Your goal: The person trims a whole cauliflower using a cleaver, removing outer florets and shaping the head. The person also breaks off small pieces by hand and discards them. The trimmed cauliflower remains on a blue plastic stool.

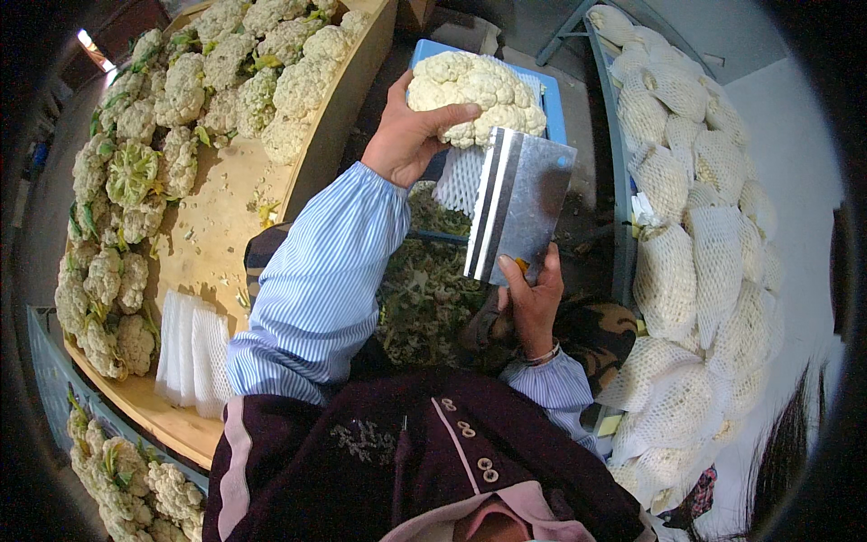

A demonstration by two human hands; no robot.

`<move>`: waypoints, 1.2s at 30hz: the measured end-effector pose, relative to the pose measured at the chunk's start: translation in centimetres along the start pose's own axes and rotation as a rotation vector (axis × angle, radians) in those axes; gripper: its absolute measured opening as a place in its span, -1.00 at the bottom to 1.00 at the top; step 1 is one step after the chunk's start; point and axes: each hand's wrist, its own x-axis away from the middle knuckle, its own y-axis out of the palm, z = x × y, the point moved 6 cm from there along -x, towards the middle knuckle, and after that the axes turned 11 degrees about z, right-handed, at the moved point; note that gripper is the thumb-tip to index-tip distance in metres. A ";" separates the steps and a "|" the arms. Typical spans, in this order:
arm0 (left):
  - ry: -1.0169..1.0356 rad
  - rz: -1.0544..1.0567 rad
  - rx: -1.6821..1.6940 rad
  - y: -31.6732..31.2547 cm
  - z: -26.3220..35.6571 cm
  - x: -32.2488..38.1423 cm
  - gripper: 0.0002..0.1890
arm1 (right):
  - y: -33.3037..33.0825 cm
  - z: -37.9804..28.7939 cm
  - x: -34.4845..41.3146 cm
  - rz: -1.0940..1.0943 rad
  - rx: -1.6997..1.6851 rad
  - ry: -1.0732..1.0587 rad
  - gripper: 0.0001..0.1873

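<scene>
My left hand (413,132) grips a large cream-white cauliflower head (474,88) from its left side, with the thumb across the front. Beneath the cauliflower hangs a piece of white foam netting (464,179), above a blue plastic crate or stand (557,108) that is mostly covered. In my right hand (535,291) is a broad cleaver (528,196), its wide blade pointing up and away from me. The blade's top end overlaps the cauliflower's lower right edge in view; whether they touch I cannot tell. The cleaver's handle is hidden by my fingers.
At left, a wooden-sided table (217,183) bears many untrimmed cauliflowers (183,88) and a stack of white foam net sleeves (193,352). Net-wrapped cauliflowers (667,278) are piled along the right. Leaf trimmings (427,298) lie below my hands. More cauliflowers (129,481) sit at lower left.
</scene>
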 end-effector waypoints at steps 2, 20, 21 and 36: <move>-0.008 -0.003 0.002 0.0 -0.1 0.0 0.27 | -0.1 -0.2 0.0 -0.015 0.039 0.016 -0.52; -0.079 0.005 0.100 0.8 0.8 1.5 -0.05 | 0.9 -4.0 0.8 -0.044 -0.183 0.173 -0.60; -0.089 -0.021 0.137 0.9 0.9 1.4 -0.12 | 0.7 -4.1 0.5 -0.014 -0.270 0.174 -0.60; -0.169 0.088 0.320 3.9 -0.1 -0.3 -0.25 | -3.9 -2.1 -12.7 0.023 -0.616 0.232 -0.48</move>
